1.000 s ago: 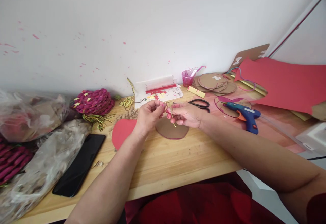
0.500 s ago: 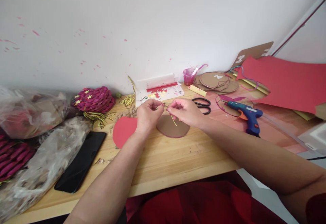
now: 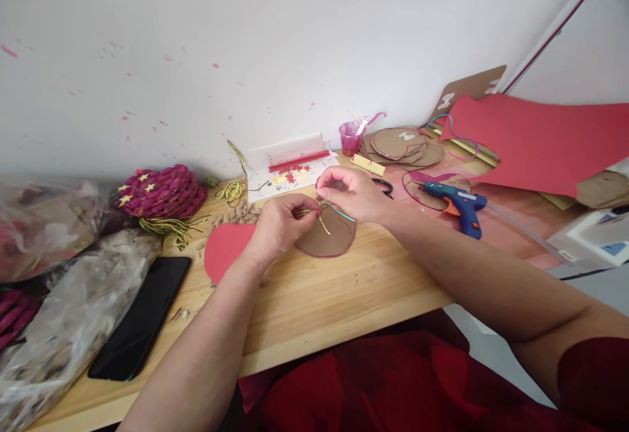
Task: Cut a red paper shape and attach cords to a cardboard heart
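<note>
The left hand (image 3: 285,223) pinches yellow cord (image 3: 325,224), its loose end slanting near-right over cardboard (image 3: 324,246); the right hand (image 3: 358,194), far-right, curls narrow, its hold unclear.

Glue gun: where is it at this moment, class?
In the head view, the blue glue gun lies on the right of the wooden table, partly over a magenta-edged cardboard cutout, on the near side of the large red sheet.
</note>
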Demonstrator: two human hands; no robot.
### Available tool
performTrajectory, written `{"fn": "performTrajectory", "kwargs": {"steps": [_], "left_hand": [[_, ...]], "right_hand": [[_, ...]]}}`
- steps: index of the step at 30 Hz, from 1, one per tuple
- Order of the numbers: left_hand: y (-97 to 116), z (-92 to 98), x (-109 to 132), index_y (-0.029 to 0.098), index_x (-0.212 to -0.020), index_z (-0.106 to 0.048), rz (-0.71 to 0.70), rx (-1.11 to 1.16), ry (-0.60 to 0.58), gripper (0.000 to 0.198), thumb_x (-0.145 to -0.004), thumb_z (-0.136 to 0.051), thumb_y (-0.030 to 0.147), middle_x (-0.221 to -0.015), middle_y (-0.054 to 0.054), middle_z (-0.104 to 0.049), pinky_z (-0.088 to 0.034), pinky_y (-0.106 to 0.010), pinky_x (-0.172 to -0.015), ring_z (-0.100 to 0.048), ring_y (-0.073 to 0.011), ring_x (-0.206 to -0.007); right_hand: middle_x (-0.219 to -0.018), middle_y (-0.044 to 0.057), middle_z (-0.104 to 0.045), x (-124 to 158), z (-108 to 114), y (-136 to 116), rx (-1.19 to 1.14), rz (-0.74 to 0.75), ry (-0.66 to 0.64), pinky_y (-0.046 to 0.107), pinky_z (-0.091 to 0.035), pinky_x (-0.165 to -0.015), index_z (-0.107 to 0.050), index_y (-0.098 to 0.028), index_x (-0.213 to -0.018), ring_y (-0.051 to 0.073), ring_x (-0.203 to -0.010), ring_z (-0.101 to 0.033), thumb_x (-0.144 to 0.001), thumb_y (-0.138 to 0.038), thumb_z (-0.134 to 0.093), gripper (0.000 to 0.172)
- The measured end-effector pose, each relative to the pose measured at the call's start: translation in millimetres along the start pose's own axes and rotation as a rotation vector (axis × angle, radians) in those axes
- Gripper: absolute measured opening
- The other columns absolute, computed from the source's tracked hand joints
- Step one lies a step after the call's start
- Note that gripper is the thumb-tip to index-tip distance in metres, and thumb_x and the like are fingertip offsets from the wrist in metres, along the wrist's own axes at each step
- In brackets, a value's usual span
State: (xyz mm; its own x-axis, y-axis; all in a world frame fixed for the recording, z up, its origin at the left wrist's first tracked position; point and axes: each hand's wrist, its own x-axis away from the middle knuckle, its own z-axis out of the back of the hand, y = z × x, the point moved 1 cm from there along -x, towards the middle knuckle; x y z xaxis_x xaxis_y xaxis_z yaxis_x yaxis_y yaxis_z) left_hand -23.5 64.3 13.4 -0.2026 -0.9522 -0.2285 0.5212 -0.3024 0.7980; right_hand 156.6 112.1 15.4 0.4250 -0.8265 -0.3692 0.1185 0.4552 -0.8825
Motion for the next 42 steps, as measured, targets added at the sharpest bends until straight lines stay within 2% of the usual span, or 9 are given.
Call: {"fn": "performTrajectory", "kwargs": {"steps": [4,9,12,15,20,23,30,36,42], "left_hand": [[4,2.6,-1,0.017,-0.083,-0.076,-0.022,0.063,-0.049,0.014,-0.081,-0.068,0.029,-0.072,-0.001,-0.071,-0.036,-0.024,-0.053,-0.049,-0.0098,-0.057],[5,3.3,-1,0.016,-0.084,-0.074,0.019,0.136,-0.074,0.018,-0.08,-0.07,0.033,-0.075,-0.003,-0.071,-0.038,-0.025,-0.057,-0.05,-0.0104,-0.06],[4,3.3,-1,0.016,-0.082,-0.072,0.097,0.213,-0.055,0.02,-0.078,-0.072,0.036,-0.073,-0.002,-0.069,-0.038,-0.025,-0.058,-0.051,-0.0105,-0.06],[3,3.6,-2,0.016,-0.079,-0.07,0.19,0.338,-0.01,0.023,-0.075,-0.077,0.038,-0.069,0.0,-0.066,-0.036,-0.024,-0.056,-0.049,-0.009,-0.058],[1,3.5,-4,0.015,-0.076,-0.07,0.305,0.495,0.083,0.028,-0.069,-0.082,0.039,-0.063,0.001,-0.061,-0.036,-0.023,-0.054,-0.047,-0.0076,-0.055],[-2,2.4,-6,0.015,-0.076,-0.07,0.327,0.53,0.141,0.029,-0.067,-0.082,0.04,-0.062,0.001,-0.06,-0.038,-0.023,-0.054,-0.048,-0.0081,-0.054],[-4,1.3,-5,0.015,-0.081,-0.072,0.267,0.399,0.189,0.023,-0.071,-0.078,0.036,-0.067,0.0,-0.066,-0.04,-0.023,-0.056,-0.052,-0.0091,-0.058],[-3,0.1,-4,0.016,-0.081,-0.073,0.115,0.207,0.098,0.018,-0.077,-0.072,0.033,-0.068,0.0,-0.066,-0.038,-0.023,-0.057,-0.051,-0.0101,-0.059],[-2,-3.3,-1,0.017,-0.084,-0.075,0.03,0.123,0.028,0.019,-0.084,-0.068,0.035,-0.072,-0.001,-0.069,-0.036,-0.025,-0.057,-0.05,-0.0108,-0.061]], "right_hand": [[-0.072,-0.002,-0.06,-2,0,7,-0.226,-0.233,-0.084,0.021,-0.038,-0.039,-0.056,-0.02,-0.082,0.008,-0.048,-0.051,-0.085,-0.026,-0.066,0.012],[-0.069,-0.003,-0.06,-2,2,6,-0.316,-0.31,-0.1,0.02,-0.03,-0.035,-0.056,-0.02,-0.083,0.007,-0.041,-0.048,-0.084,-0.029,-0.068,0.015],[-0.067,-0.005,-0.057,-2,3,3,-0.29,-0.236,-0.064,0.02,-0.033,-0.04,-0.058,-0.019,-0.082,0.006,-0.045,-0.043,-0.082,-0.03,-0.069,0.016],[-0.069,-0.003,-0.06,-3,2,0,-0.155,-0.097,-0.003,0.023,-0.041,-0.052,-0.06,-0.019,-0.079,0.01,-0.057,-0.052,-0.081,-0.028,-0.068,0.012],[-0.084,0.003,-0.069,1,2,-9,0.224,0.267,0.161,0.033,-0.047,-0.077,-0.066,-0.02,-0.078,0.018,-0.084,-0.061,-0.084,-0.023,-0.067,0.006],[-0.079,0.003,-0.067,4,-1,-11,0.353,0.402,0.114,0.038,-0.046,-0.084,-0.069,-0.021,-0.077,0.02,-0.082,-0.059,-0.086,-0.022,-0.068,0.009],[-0.09,0.007,-0.065,10,-12,-7,0.394,0.456,0.008,0.041,-0.047,-0.089,-0.071,-0.022,-0.078,0.022,-0.089,-0.058,-0.087,-0.021,-0.068,0.01],[-0.109,0.008,-0.062,8,-13,0,0.04,0.174,0.035,0.032,-0.053,-0.075,-0.069,-0.02,-0.083,0.02,-0.098,-0.063,-0.086,-0.026,-0.068,0.006],[-0.078,-0.001,-0.062,5,-14,3,-0.193,-0.111,-0.054,0.024,-0.045,-0.052,-0.062,-0.019,-0.087,0.009,-0.055,-0.056,-0.087,-0.036,-0.067,0.017]]}}
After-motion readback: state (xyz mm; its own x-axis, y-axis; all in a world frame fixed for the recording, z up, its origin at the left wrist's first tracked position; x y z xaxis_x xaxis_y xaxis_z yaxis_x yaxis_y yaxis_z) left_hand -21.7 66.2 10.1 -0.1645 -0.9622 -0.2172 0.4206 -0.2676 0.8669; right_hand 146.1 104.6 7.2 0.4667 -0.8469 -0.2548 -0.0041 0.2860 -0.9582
